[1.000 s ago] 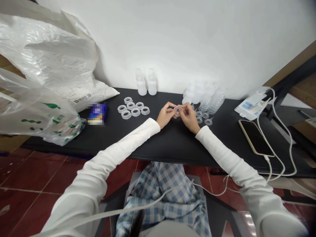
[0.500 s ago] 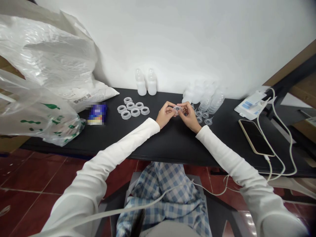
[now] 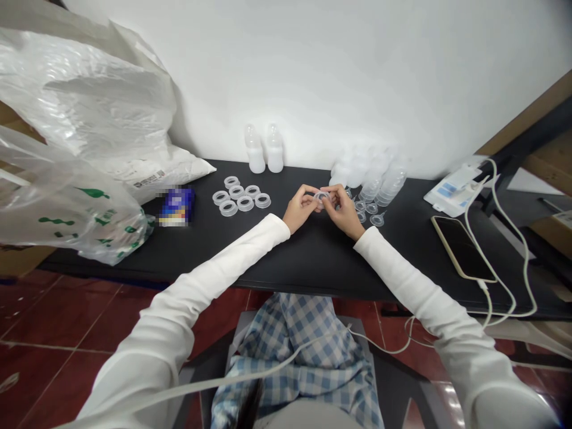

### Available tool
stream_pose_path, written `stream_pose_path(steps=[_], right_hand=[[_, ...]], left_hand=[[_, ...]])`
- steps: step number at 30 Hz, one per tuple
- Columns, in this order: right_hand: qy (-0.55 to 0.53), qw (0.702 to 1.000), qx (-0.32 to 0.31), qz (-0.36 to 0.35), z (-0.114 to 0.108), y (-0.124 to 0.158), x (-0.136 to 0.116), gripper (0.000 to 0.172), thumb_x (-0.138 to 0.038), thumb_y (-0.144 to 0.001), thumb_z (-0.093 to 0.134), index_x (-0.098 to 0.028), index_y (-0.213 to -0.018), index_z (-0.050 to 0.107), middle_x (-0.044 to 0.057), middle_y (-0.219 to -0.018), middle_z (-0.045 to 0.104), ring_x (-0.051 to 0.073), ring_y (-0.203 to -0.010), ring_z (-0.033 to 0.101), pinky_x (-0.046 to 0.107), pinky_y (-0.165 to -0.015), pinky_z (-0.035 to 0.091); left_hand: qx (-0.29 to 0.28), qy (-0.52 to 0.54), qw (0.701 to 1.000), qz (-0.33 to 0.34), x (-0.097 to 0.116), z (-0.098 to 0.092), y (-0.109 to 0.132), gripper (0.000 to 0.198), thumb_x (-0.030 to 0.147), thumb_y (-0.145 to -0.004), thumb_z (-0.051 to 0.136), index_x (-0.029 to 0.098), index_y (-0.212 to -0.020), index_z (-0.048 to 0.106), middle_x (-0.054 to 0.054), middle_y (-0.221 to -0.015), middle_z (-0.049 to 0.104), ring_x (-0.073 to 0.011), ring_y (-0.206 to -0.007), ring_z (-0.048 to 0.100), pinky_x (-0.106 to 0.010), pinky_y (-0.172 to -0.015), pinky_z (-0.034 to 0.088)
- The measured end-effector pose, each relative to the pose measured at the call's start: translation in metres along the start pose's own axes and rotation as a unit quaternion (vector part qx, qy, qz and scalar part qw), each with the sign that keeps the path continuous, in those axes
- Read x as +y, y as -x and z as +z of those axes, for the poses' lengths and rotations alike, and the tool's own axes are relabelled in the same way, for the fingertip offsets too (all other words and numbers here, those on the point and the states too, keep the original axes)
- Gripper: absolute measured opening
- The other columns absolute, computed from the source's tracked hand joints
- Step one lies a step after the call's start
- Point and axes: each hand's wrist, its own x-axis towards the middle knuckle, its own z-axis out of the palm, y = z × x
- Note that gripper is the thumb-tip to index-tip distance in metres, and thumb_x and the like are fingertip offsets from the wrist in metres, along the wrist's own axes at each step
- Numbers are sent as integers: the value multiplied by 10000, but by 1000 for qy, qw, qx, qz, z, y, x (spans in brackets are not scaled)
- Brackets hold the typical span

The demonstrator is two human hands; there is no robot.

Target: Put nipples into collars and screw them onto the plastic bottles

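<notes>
Both hands meet over the black table, gripping one translucent bottle collar ring [image 3: 322,195] from its two sides. My left hand [image 3: 301,207] pinches the ring's left edge. On the other side, my right hand [image 3: 343,210] holds it with the thumb pressed near its middle. Fingers partly cover the ring, so whether a nipple sits in it I cannot tell. Just right of my right hand lie several clear silicone nipples [image 3: 377,220]. A cluster of similar collar rings [image 3: 245,202] rests to the left of my left hand.
Two assembled baby bottles [image 3: 274,149] stand by the wall. White bottle bodies and clear covers [image 3: 392,183] crowd the back right. A phone [image 3: 463,248] with a cable and a white power strip [image 3: 453,189] lie right. Plastic bags [image 3: 102,107] and a blue packet [image 3: 177,205] occupy the left.
Almost nothing differs. Both hands stay in place on the ring, with at most a very slight shift of the fingers.
</notes>
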Motion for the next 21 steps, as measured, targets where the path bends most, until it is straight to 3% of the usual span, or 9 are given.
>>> stream_pose_path(steps=[7,21], right_hand=[[-24,999,-47,-11,-7,-3,4,419,-574,-907,668,-244,-1149,581,-12,-806,571,141,-688,528,298,-631,456],[-36,999,-5,-2,5,-1,9,399,-607,-911,647,-242,-1052,568,-44,-706,535,122,-604,484,276,-570,404]], left_hand=[[-19,11,1000,-1,-5,-4,-3,355,341,-788,806,193,-978,545,34,-743,712,-113,-671,698,-254,-701,571],[10,-36,999,-4,3,1,3,319,289,-806,799,196,-910,512,74,-635,667,-77,-572,643,-201,-607,527]])
